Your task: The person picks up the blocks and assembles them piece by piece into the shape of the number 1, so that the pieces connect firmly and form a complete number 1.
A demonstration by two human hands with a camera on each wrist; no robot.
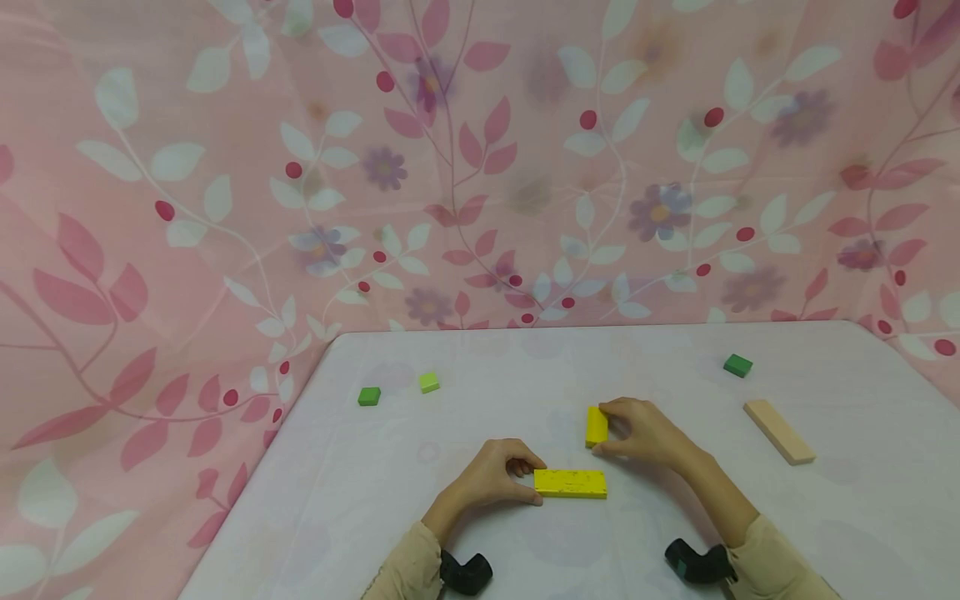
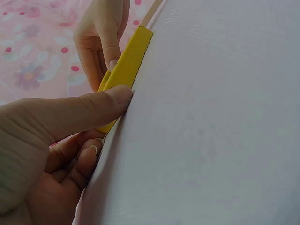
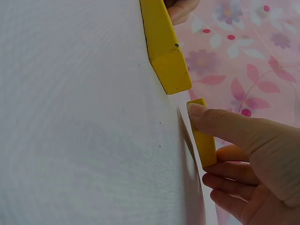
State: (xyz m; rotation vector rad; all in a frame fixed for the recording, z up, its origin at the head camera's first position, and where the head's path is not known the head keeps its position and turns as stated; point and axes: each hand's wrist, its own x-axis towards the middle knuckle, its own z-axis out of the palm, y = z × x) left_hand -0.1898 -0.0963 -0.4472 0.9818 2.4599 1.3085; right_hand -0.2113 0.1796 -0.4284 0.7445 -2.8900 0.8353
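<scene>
Sleeves: your two beige cuffs, left sleeve (image 1: pixel 408 567) and right sleeve (image 1: pixel 780 560), come in along the bottom edge, nearest the head camera.
Wrist gear: a black piece sits at each cuff, the left wrist piece (image 1: pixel 468 575) and the right wrist piece (image 1: pixel 697 563).
Left hand: your left hand (image 1: pixel 491 475) pinches the left end of the long yellow block (image 1: pixel 570 483), thumb on the near side, fingers on the far side.
Right hand: your right hand (image 1: pixel 647 432) pinches the short yellow block (image 1: pixel 596 426) by its two ends, thumb at the near end and fingers at the far one.
Yellow blocks: the long one lies crosswise in front of you; the short one points away from you, just beyond the long one's right part, with a narrow gap between them.
Right side: a plain wooden plank (image 1: pixel 780 432) lies aslant, and a dark green block (image 1: pixel 738 365) sits farther back.
Left side: a green block (image 1: pixel 369 396) and a lime block (image 1: pixel 429 382) sit near each other, well apart from your hands.
Surface: the white-covered surface (image 1: pixel 300 508) carries all the pieces.
Backdrop: pink floral cloth (image 1: pixel 525 183) hangs behind.
</scene>
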